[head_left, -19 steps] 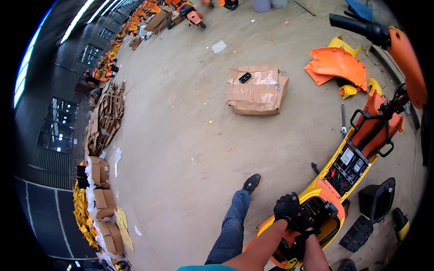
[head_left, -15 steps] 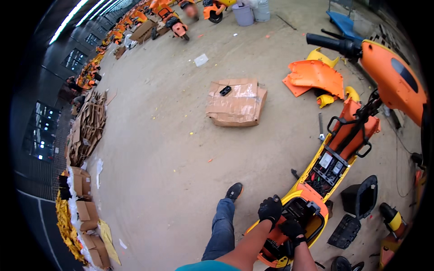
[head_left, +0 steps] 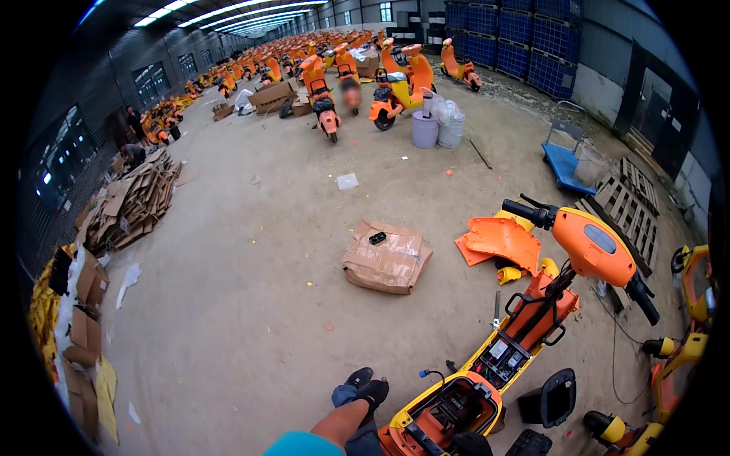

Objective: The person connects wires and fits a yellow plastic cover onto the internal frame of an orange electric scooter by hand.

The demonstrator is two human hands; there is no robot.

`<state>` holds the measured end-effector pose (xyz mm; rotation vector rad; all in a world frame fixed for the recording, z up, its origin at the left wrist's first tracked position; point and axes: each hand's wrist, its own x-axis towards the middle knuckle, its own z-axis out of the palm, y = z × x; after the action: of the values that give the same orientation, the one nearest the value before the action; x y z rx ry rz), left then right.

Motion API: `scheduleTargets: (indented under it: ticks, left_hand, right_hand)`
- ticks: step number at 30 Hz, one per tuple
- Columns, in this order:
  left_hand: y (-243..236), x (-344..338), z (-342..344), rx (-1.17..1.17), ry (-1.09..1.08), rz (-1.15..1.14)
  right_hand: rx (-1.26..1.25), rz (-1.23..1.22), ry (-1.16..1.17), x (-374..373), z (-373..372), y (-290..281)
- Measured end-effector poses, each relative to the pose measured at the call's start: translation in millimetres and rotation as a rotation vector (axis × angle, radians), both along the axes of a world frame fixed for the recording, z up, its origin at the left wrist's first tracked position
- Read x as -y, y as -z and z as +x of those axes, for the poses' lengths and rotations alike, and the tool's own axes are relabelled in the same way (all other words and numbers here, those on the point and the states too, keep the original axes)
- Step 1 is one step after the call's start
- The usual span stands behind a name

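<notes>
A partly stripped orange and yellow scooter (head_left: 487, 365) stands at my right. Its rear compartment (head_left: 456, 406) is open and shows dark parts inside; farther forward a tray of wired components (head_left: 502, 357) lies exposed. A cable with a blue connector (head_left: 424, 373) sticks up at the compartment's left side. My left hand (head_left: 372, 392), in a black glove, is curled above my shoe, left of the scooter and apart from it; what it holds, if anything, I cannot make out. My gloved right hand (head_left: 471, 444) is at the compartment's near edge, its fingers mostly hidden.
A taped cardboard box (head_left: 386, 257) bears a small black part (head_left: 377, 238). Orange panels (head_left: 502, 242) and a wrench (head_left: 496, 310) lie on the floor. A black bin (head_left: 549, 398) is right of the scooter. Farther off are a blue cart (head_left: 569, 167), pallets (head_left: 627, 209) and flattened cardboard (head_left: 133, 201).
My left hand has moved away from the compartment to the left, toward my leg. My right hand now sits lower in the picture. The view has tilted up, showing more of the hall.
</notes>
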<state>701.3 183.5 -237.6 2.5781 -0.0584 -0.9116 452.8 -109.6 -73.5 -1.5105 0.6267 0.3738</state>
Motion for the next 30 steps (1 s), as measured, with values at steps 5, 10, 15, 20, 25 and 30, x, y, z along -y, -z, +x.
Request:
scheduleTargets:
  ticks: [5,10,15,20,25,30]
  left_hand:
    - [-65.6,-29.7,9.0,-0.063,-0.109,-0.201]
    - [-187.3,-27.4,-19.2,0.031,0.189,0.264]
    - [-209.7,-16.7,-133.5,0.037,0.141,-0.055]
    - [-220.5,22.8,-213.4,0.301,0.663,-0.531]
    - [-303.8,69.2,-278.3,-0.515,0.21,-0.439]
    - [-298.1,42.6,-310.5,-0.179,0.434,-0.723]
  right_hand:
    - [0.161,-0.07,0.34,-27.9,-50.7,-80.5]
    - [0.04,0.116,0.382,11.3,-117.4,-50.1]
    - [0.041,0.161,0.253,38.2,-161.9,-54.7]
    - [0.06,0.234,0.114,24.4,-187.8,-97.5]
    - [0.069,0.184,-0.005,-4.8,-198.8,-137.4]
    - [0.223,0.107,-0.158,-37.7,-202.2,-144.4]
